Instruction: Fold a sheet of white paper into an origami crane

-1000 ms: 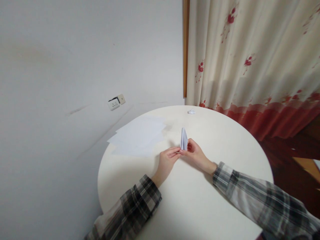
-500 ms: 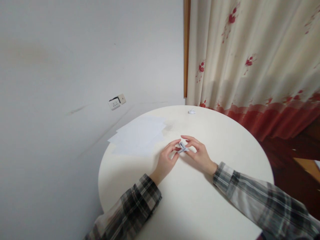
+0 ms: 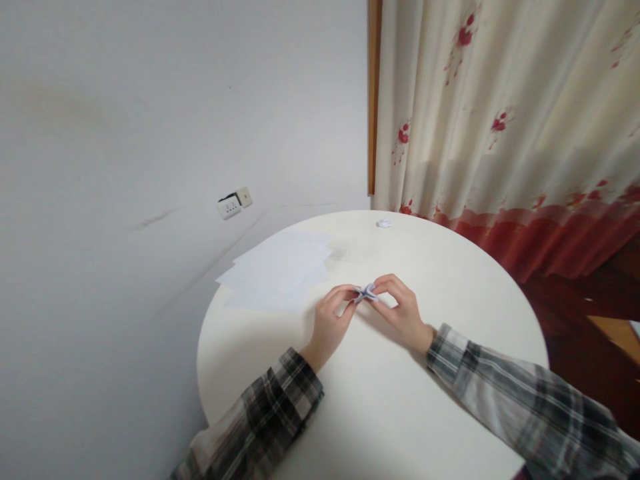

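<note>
A small folded piece of white paper (image 3: 367, 292) lies low over the round white table (image 3: 380, 413), near its middle. My left hand (image 3: 331, 321) pinches its left end with curled fingers. From the other side, my right hand (image 3: 401, 312) grips the right end, fingers bent over it. Both hands rest close together on the tabletop, and most of the folded paper is hidden between the fingertips. Plaid sleeves cover both forearms.
A loose stack of white paper sheets (image 3: 280, 272) lies on the table's far left part. A small crumpled paper bit (image 3: 383, 223) sits at the far edge. A grey wall with a socket (image 3: 233, 203) is left, a flowered curtain (image 3: 500, 127) right.
The folded paper stood upright in my right hand a second ago; it has been pressed down flat and both hands have closed over its ends.
</note>
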The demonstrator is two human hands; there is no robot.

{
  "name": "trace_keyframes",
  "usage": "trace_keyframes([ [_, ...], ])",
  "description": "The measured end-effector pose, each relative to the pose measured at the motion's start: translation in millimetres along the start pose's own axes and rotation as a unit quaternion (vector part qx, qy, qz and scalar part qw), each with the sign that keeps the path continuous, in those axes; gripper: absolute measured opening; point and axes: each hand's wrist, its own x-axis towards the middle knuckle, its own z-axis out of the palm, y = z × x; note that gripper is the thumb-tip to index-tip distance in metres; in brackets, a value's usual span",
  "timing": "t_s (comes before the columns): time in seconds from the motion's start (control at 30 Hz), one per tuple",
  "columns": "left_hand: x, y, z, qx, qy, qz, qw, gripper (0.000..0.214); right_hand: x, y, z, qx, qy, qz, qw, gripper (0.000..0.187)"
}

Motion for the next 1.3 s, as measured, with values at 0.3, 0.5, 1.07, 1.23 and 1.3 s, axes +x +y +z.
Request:
trace_keyframes([
  [0.3,-3.7,-21.0,14.2,-0.252,-0.032,-0.240,0.937,0.032,1.5,14.5,9.3,0.214,-0.050,0.294,0.930,0.032],
  [0.5,-2.7,-19.0,9.8,-0.241,-0.100,-0.335,0.905,0.036,-4.5,26.5,8.9,0.270,-0.107,0.340,0.894,0.036],
  [1.07,-9.1,-19.0,9.2,-0.145,-0.098,-0.244,0.954,0.028,-2.0,21.9,4.1,0.212,-0.215,0.306,0.903,0.035],
  [1.23,-4.9,-22.2,9.0,-0.117,-0.058,-0.223,0.966,0.024,-2.7,21.2,1.8,0.143,-0.256,0.278,0.915,0.035],
  [1.3,-3.3,-24.0,7.0,-0.090,-0.050,-0.233,0.967,0.027,-2.8,19.6,1.9,0.139,-0.270,0.265,0.915,0.035],
])
